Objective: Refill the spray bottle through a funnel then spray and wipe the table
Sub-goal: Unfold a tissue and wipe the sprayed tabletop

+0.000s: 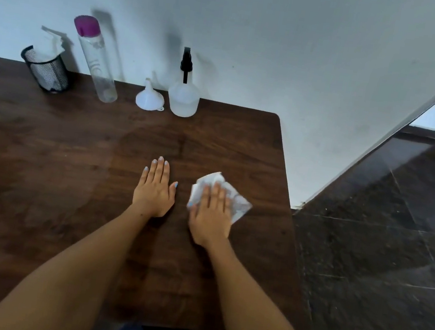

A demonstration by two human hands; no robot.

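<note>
Dark walnut-toned wood fills the frame as a person leans over the worktop (pixel 41 166), both bare forearms reaching forward from the near edge. The right hand (pixel 213 215) lies flat, fingers straight and together, pressing a crumpled white paper towel (pixel 239 202) against the surface near the right side of the worktop; the grip is open, palm down on the towel rather than curled round it. Just beside it, the left hand (pixel 154 189) rests flat on bare wood, fingers straight, thumb spread toward the towel, holding nothing.

Well apart from the hands, along the far edge by the pale wall (pixel 284 47), stand the rest of the items. The clear spray bottle (pixel 183 100) with its black trigger head is upright, and whether it holds liquid cannot be told. A white funnel (pixel 149 98) sits just to its left, wide mouth down and spout pointing up. Further left, a tall clear bottle (pixel 98 68) with a purple cap stands upright, tilted in the wide-angle view. At the far left corner, a black mesh cup (pixel 48 73) holds white paper towels. Dark polished floor tiles (pixel 382 246) run to the right of the worktop.
</note>
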